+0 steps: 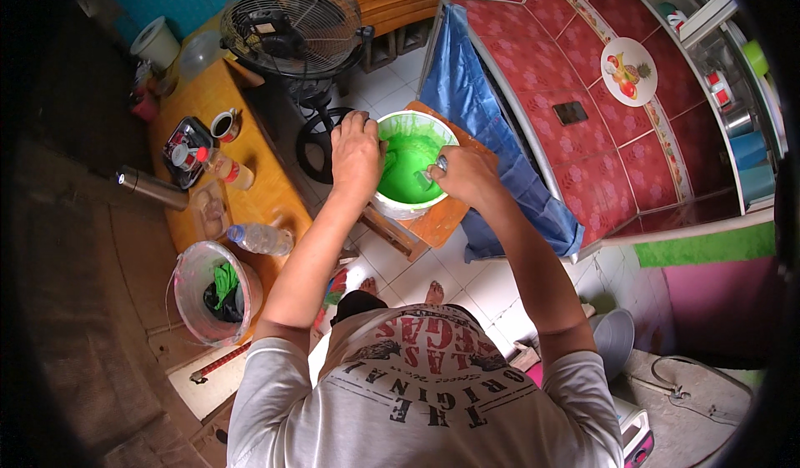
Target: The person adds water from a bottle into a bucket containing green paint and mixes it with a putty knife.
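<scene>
Bucket [402, 210] holds green liquid [406, 172]; left hand [358, 158] touches rim [423, 115]; right hand [467, 175] grips tool [442, 163].

The bucket [404, 210] is white plastic, its outside smeared, and the green paint [406, 172] inside looks wet and glossy. It sits on a stool [443, 225] of orange-brown wood with a low sheen. The table [279, 176] is smooth, varnished wood; along its left edge is a shiny metal flask [150, 187], and by its near end a clear, thin plastic bottle [265, 240]. The fan [287, 20] has a metal wire guard. Glossy red tiles cover the counter [533, 60]; along its left edge hangs a crinkled, shiny blue sheet [467, 76]. The shirt [333, 418] is soft, matt cloth.
</scene>
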A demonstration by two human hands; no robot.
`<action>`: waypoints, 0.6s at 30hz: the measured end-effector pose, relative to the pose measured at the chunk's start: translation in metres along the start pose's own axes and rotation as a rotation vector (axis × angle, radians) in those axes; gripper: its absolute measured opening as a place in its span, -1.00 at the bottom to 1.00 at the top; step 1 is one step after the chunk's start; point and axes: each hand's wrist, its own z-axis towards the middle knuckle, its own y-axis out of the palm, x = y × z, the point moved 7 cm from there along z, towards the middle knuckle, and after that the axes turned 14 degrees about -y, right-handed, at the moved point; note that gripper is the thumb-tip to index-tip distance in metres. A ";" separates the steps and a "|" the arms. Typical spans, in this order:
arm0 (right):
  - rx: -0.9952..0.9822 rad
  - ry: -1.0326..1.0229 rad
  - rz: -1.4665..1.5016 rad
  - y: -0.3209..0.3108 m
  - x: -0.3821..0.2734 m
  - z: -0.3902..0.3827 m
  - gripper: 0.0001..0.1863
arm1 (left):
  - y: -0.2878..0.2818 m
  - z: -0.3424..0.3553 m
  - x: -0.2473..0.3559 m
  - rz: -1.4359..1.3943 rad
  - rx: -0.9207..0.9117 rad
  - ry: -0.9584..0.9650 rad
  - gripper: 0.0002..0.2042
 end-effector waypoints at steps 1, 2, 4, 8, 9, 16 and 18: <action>-0.001 0.000 0.006 0.001 0.000 0.001 -0.56 | 0.001 0.001 0.000 0.016 -0.010 -0.001 -0.61; -0.002 -0.003 0.011 0.002 0.001 0.002 -0.56 | 0.001 0.002 -0.001 0.011 -0.013 -0.002 -0.61; 0.009 -0.007 0.022 0.002 0.000 0.002 -0.56 | 0.000 0.004 -0.005 0.003 -0.015 -0.007 -0.61; 0.105 -0.059 0.059 -0.003 -0.003 -0.005 -0.59 | -0.039 -0.005 -0.010 -0.279 0.081 -0.145 -0.68; 0.142 -0.088 0.073 -0.006 -0.005 -0.008 -0.60 | -0.050 -0.012 -0.014 -0.381 0.113 -0.180 -0.69; 0.294 -0.127 0.121 -0.008 -0.001 -0.032 -0.66 | -0.040 -0.151 -0.103 -0.719 0.074 -0.697 -0.65; 0.316 -0.097 0.139 -0.008 -0.001 -0.039 -0.67 | -0.028 -0.204 -0.146 -0.661 0.175 -0.854 -0.54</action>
